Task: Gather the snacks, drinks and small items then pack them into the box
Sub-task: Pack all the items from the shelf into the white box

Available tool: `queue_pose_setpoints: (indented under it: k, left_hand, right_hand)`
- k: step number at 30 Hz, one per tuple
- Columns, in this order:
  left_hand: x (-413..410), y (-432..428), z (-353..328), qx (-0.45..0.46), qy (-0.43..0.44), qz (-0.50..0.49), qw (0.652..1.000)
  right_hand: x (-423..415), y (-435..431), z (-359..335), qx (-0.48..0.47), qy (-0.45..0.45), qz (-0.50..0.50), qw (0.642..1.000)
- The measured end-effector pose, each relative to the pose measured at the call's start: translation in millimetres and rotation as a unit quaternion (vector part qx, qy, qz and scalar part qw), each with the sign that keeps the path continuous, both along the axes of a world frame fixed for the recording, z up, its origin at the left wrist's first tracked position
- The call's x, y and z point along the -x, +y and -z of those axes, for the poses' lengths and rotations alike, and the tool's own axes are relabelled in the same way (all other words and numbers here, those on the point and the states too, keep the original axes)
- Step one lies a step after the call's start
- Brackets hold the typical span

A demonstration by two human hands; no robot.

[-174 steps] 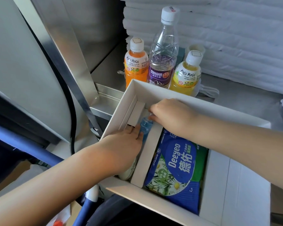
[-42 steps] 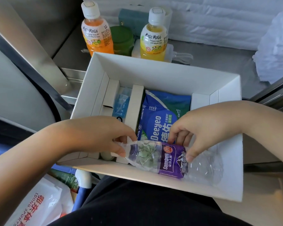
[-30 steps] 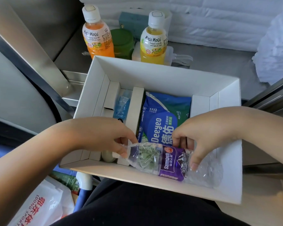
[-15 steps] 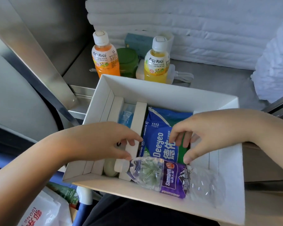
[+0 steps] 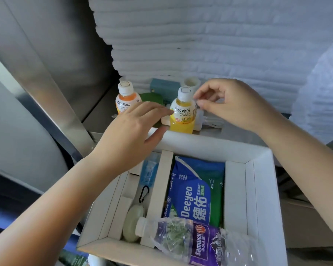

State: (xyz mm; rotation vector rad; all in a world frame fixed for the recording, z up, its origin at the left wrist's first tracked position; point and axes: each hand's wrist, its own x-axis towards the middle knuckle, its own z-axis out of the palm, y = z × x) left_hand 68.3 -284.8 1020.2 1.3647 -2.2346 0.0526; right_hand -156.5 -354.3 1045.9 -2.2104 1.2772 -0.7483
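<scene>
The left grip (image 5: 135, 131) was open, its fingers straight and stretched over the far rim of the white box (image 5: 258, 189), the fingertips at the label of the yellow Mogu Mogu bottle (image 5: 182, 118); whether they touched it could not be told. The right grip (image 5: 233, 104) hovered just right of that bottle's neck with fingers loosely curled, thumb and forefinger close together, holding nothing.

The yellow bottle stood upright on the grey worktop (image 5: 233, 136), just behind the box. An orange Mogu Mogu bottle (image 5: 125, 100) stood upright to its left, partly hidden by the left grip. Between and behind them were a green item (image 5: 152, 97), a teal box (image 5: 161, 87) and a small white cup (image 5: 191, 84). A white charger with its cable (image 5: 206, 120) lay beside the yellow bottle.

Inside the box, white card dividers made compartments. The wide middle one held a blue and green Deeyeo wipes pack (image 5: 196, 189). The narrow one left of it held a blue packet (image 5: 149, 169), a black carabiner (image 5: 143, 193) and a pale green round case (image 5: 132, 223). A clear water bottle (image 5: 200, 240) with a purple label lay on its side across the near end, its cap pointing left.
</scene>
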Motion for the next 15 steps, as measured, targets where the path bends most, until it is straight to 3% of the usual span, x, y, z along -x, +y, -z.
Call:
queue_pose_setpoints:
  k: [5,11,15]
  left_hand:
    - [2.6,-6.0,1.4,0.005,-0.002,-0.015,1.000]
    - [0.5,-10.8,2.5,0.007,0.009,-0.028,1.000]
    - [-0.6,-13.4,4.1,0.010,0.009,-0.028,1.000]
  right_hand:
    - [-2.4,-59.5,18.6,0.060,0.045,0.091,0.993]
    - [-10.8,-115.6,37.1,0.110,0.165,0.088,0.976]
    - [-16.2,-128.5,43.8,0.119,0.197,0.078,0.970]
